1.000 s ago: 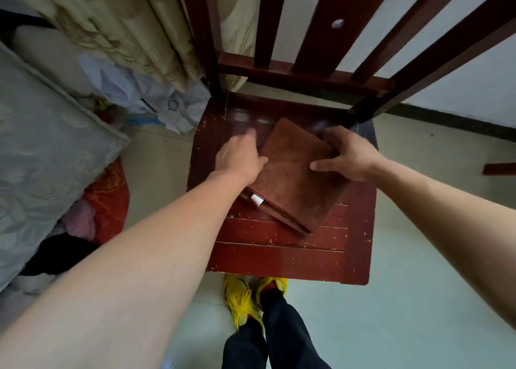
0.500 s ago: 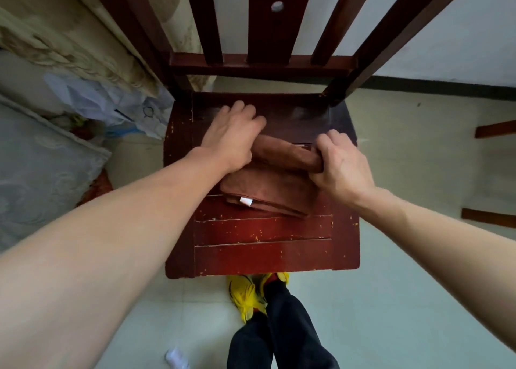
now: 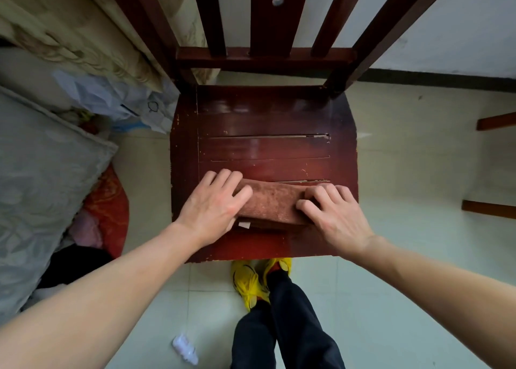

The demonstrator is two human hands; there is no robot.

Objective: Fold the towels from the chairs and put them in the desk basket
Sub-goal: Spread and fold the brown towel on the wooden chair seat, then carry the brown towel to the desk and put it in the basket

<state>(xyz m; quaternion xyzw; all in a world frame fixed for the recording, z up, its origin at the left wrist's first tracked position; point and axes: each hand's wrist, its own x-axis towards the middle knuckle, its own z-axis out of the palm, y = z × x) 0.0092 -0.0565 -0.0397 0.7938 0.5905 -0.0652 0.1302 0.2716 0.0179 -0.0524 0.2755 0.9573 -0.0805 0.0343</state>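
I see the left hand lying flat, fingers straight, pressing on one end of the folded brown towel, which spans the gap between both hands on the chair seat. The right hand sits on the other end, fingers bent; I cannot tell whether it grips or only presses. A white tag peeks out just beside the left thumb.
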